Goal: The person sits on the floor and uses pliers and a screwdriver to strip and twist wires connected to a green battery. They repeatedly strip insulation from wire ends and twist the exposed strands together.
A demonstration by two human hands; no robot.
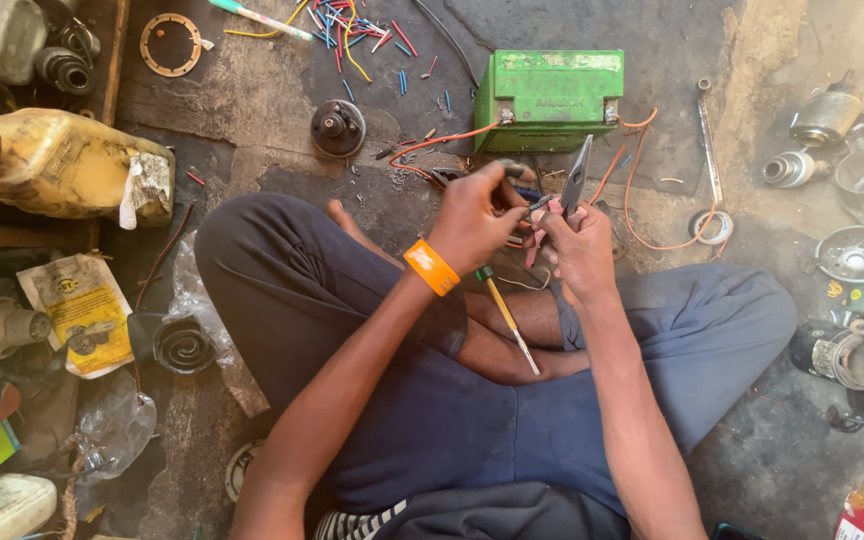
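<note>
Your crossed legs in dark blue trousers [472, 420] fill the near ground, well below the green battery [549, 98]. Your forearms run up from them toward that battery.

Left hand [472, 220]: closed, fingertips pinched on a small dark part just under the battery's front face; exactly what it is, too small to tell. Orange wristband [431, 267] on that wrist.

Right hand [580, 250]: closed round the handles of needle-nose pliers [576, 178], tips pointing up at the battery, just short of it.

Screwdriver [508, 318], green collar, lies on your leg below both hands.

Orange wire [642, 215] loops from the battery's right terminal down across the floor; another runs off the left terminal.

Cut wire scraps [352, 30], red, blue and yellow, scattered left of and above the battery. Yellow jug [67, 165] far left of it. Metal housings [857, 255] well right.
</note>
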